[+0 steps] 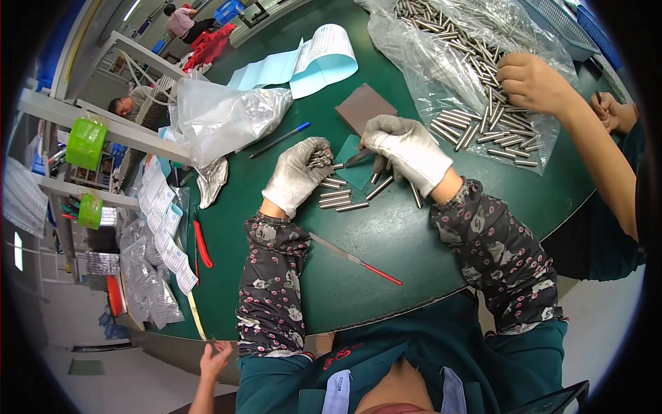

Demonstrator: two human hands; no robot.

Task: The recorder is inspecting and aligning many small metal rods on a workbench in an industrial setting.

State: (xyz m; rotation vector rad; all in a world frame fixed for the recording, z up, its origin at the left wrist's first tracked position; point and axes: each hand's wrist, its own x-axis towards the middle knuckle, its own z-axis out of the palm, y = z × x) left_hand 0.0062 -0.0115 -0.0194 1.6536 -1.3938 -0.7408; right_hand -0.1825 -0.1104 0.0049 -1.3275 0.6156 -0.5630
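My left hand (292,176), in a whitish work glove, is closed around a small bunch of metal pins (320,159). In my right hand (414,153), gloved alike, is a dark slim tool (358,158); its end meets the pins at my left fingers. Its exact kind is unclear. Below both hands several loose steel pins (335,201) lie on the green table (345,297). A small green sheet (355,181) lies beneath the tool, and a brown square sheet (365,107) just beyond. Nearer to me rests a thin file (358,262) with a red handle.
Many pins (476,58) cover a plastic bag at the far right, where another person's hand (531,83) reaches in. A pen (279,140), blue papers (324,58), a clear bag (227,110) and red-handled tool (202,245) lie left. Another hand (214,359) shows at lower left.
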